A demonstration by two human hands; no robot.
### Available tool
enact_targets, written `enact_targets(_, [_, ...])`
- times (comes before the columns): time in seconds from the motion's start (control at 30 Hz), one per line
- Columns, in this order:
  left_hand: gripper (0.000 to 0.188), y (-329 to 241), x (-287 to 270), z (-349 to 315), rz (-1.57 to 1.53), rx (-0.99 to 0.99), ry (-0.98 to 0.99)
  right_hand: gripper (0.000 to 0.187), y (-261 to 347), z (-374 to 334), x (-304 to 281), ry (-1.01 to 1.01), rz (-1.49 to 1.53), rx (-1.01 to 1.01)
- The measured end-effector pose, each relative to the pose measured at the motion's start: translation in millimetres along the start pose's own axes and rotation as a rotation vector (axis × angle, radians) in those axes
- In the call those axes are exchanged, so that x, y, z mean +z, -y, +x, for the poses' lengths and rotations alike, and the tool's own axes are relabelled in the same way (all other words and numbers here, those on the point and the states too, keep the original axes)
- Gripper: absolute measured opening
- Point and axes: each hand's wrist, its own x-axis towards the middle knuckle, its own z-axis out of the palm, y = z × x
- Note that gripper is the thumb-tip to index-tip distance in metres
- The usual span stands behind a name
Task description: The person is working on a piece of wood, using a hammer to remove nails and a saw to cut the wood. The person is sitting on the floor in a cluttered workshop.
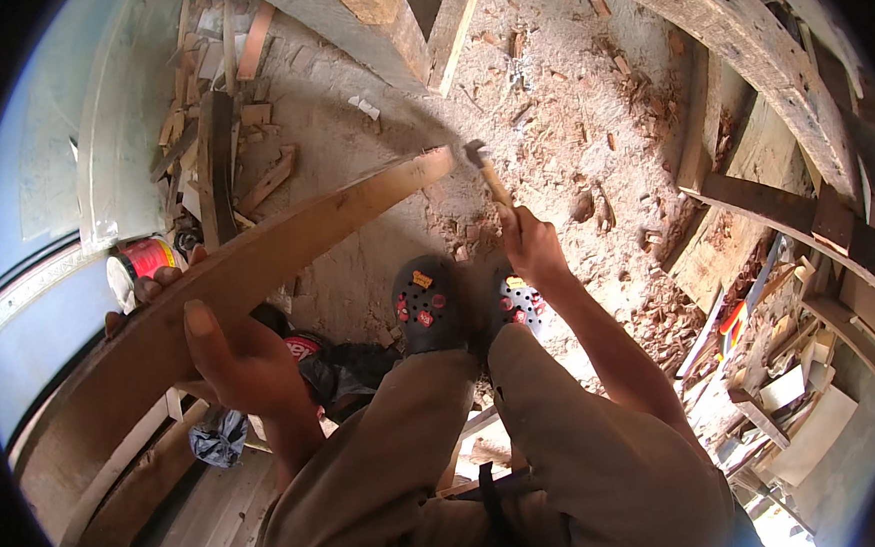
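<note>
A long brown wooden board [325, 230] slants from the lower left up to the middle of the view. My left hand [234, 354] grips it, with the thumb on the near face and the fingertips showing over the far edge. In my right hand [534, 247] is a hammer [493, 182], its fingers wrapped round the light wooden handle. The dark hammer head points up and away, just right of the board's far end, and a small gap seems to separate them.
Wooden beams [743, 24] stand at the far right, and offcuts [785, 393] pile up below them. More scraps [257, 114] lie at the far left, near a red and white container [142, 267]. My dark clogs [425, 304] rest on the dusty, chip-strewn floor [568, 105].
</note>
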Motion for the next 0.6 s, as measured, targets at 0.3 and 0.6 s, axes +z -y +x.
enact_targets(0.3, [0.055,0,-1,3,-0.266,-0.134,-0.027,0.035,14,-12,-8,-0.123,0.264,-0.410])
enact_targets(0.6, [0.071,-14,5,-3,-0.316,-0.190,-0.026,0.030,14,-7,-11,-0.147,0.291,-0.324])
